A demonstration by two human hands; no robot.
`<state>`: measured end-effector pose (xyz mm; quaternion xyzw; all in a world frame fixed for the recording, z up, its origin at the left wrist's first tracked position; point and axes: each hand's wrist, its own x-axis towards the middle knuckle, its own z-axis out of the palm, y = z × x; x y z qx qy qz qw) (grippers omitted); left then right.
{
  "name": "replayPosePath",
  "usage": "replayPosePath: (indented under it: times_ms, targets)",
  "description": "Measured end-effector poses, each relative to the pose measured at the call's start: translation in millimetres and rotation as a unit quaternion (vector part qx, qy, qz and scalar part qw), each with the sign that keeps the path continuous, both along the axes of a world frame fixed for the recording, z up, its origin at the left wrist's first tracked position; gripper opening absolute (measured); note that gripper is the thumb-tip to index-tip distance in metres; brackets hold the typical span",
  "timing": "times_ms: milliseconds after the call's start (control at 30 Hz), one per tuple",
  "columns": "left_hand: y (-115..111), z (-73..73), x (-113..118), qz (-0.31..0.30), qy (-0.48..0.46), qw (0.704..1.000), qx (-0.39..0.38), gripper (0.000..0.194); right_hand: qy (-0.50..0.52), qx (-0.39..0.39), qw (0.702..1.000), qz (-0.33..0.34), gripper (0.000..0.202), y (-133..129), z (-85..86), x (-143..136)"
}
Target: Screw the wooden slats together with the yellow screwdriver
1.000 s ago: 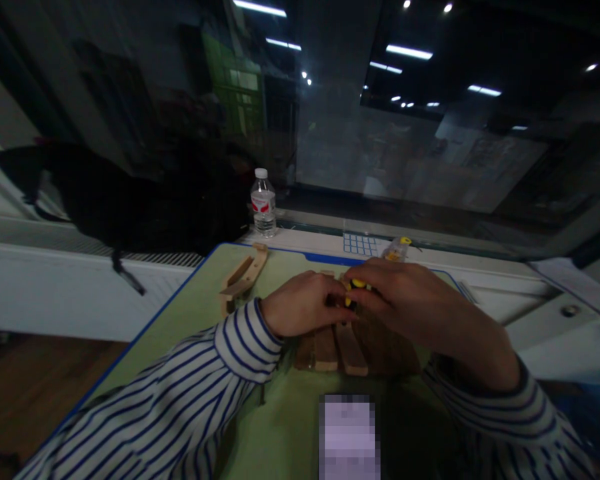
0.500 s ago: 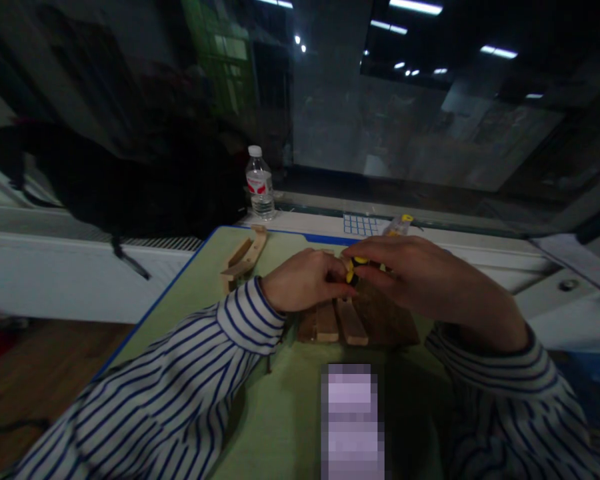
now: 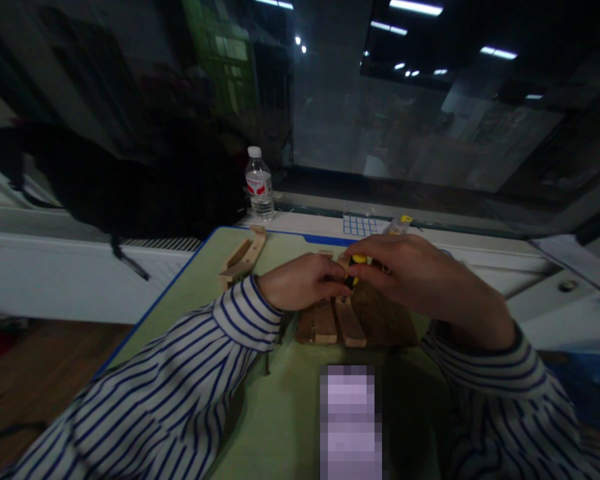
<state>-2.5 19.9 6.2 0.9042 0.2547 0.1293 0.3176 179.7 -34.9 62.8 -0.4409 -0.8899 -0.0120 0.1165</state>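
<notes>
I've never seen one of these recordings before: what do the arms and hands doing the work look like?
They are a person's. The left sleeve and right sleeve are long and pale with dark blue stripes, reaching toward the wrists. The left hand and right hand wear no gloves.

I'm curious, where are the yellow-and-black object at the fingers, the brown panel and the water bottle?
Yellow-and-black object [image 3: 360, 259]: head view, on its yellow upper part.
Brown panel [image 3: 386, 319]: head view, on its bare right-hand part.
Water bottle [image 3: 259, 185]: head view, on its label.
</notes>
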Motion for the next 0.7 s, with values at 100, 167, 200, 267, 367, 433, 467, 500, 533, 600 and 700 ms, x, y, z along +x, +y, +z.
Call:
replayPosePath:
  times_ms: [100,167,200,267,367,433,467,500,533,600,700]
  targets:
    - [-0.4,-0.6,-0.5,-0.001,-0.012,1.0,0.004,0.024,-0.001,0.006,1.0,-0.004,0.026,-0.9,0.3,-0.3]
    - [-1.4,-0.3,-0.8,0.0,-0.013,1.0,0.015,0.024,-0.003,0.013,1.0,-0.003,0.025,-1.5,0.1,-0.5]
    - [-2.1,0.1,-0.7,0.002,-0.011,1.0,0.022,0.024,-0.004,0.015,1.0,0.0,0.025,-1.5,-0.2,-0.6]
    - [-3.7,1.0,-0.2,0.011,-0.001,0.999,0.039,0.023,-0.002,0.014,1.0,0.007,0.027,-1.1,-1.0,-0.8]
    - [-6.1,2.5,1.6,0.031,0.009,0.997,0.063,0.024,0.004,0.009,1.0,0.013,0.031,0.2,-2.4,-0.4]
    - [-7.3,3.7,2.8,0.05,0.014,0.996,0.071,0.025,0.011,0.008,1.0,0.012,0.031,1.0,-3.1,0.3]
    - [-7.8,4.4,3.3,0.06,0.017,0.995,0.073,0.024,0.015,0.008,1.0,0.011,0.03,1.2,-3.3,0.7]
    - [-8.2,4.9,3.5,0.069,0.021,0.995,0.075,0.023,0.019,0.009,1.0,0.01,0.029,1.3,-3.3,0.9]
    - [-8.5,5.3,3.7,0.076,0.025,0.994,0.077,0.023,0.022,0.008,1.0,0.008,0.028,1.2,-3.2,0.9]
    - [-8.9,5.3,3.7,0.087,0.03,0.993,0.081,0.024,0.027,0.008,1.0,0.007,0.028,0.6,-2.8,0.3]
    - [-9.0,3.5,3.7,0.095,0.028,0.991,0.086,0.027,0.024,0.001,1.0,0.01,0.026,-0.3,-2.0,-1.7]
